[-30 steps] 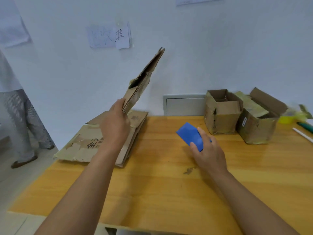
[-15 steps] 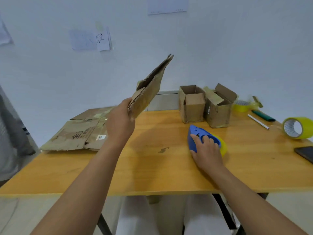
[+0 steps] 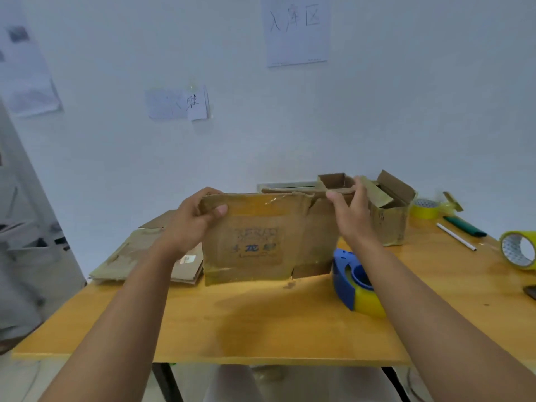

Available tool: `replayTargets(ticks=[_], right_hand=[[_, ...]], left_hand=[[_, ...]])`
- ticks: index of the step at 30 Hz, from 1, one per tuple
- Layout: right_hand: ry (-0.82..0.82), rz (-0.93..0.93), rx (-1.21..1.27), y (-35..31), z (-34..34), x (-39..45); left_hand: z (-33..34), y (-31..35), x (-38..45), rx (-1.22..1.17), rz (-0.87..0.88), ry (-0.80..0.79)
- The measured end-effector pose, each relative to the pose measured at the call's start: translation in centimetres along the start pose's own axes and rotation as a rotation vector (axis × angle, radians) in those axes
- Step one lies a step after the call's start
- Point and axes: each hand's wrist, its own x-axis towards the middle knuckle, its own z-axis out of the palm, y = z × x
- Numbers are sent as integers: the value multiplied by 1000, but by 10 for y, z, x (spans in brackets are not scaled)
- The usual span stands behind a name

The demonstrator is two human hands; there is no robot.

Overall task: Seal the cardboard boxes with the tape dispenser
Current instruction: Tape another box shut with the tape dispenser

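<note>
A worn cardboard box (image 3: 258,242) with blue printing stands on the wooden table (image 3: 261,323) in front of me, held up by both hands. My left hand (image 3: 193,220) grips its top left edge, thumb on the near face. My right hand (image 3: 352,210) pinches the top right edge. The blue tape dispenser (image 3: 352,281) with a yellow roll lies on the table just right of the box, under my right forearm, and no hand touches it.
Flattened cardboard (image 3: 139,253) is stacked at the table's left. Two open small boxes (image 3: 388,216) stand behind my right hand. Yellow tape rolls (image 3: 519,249) (image 3: 425,207), a white pen (image 3: 456,236) and a green marker (image 3: 464,226) lie at the right. A person (image 3: 26,242) stands at the left.
My right hand left the tape dispenser on the table and took the box's right edge. My left hand turned the box to face me and set it upright.
</note>
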Motion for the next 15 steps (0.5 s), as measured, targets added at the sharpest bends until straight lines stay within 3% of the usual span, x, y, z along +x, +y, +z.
replayTargets(ticks=[2,6,11,15], right_hand=[[-59,42,79,-6,7,9],[-123,7,124,-2,22,9],[-223,-24,235,12,49,3],[-193,-38,269,11,70,18]], left_hand=[[-6,-10,1,-79,-31,2],[-1,-37,4,-235,-88,159],[21,-62,12,-256,-65,214],[35,-71,30,-150,-26,331]])
